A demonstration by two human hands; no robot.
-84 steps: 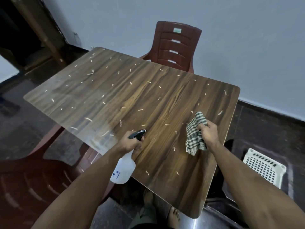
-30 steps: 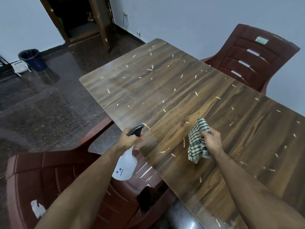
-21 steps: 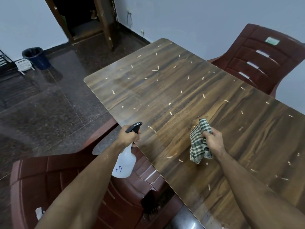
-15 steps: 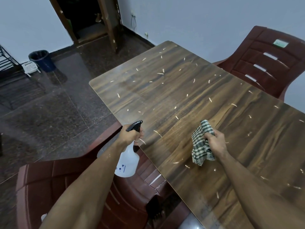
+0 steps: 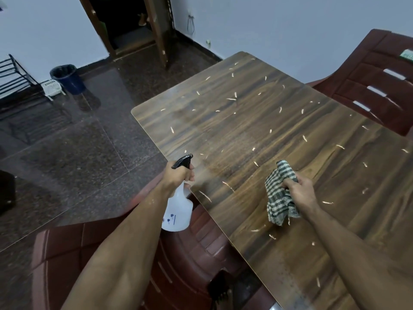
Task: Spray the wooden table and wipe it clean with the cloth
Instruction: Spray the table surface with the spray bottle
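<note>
— Can you read anything there?

— Nothing I can make out. The spray bottle (image 5: 177,214) in my left hand (image 5: 178,175) carries small blue marks low on its white side, too blurred to read.

— And the chair?

— The chair (image 5: 377,90) across the table has a pale green sticker (image 5: 407,55) on its backrest; its print is illegible.

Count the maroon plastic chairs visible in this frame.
2. One chair stands at the wooden table's far side, upper right. The other chair sits at the near edge, below the spray bottle. Others may lie outside the view.
</note>
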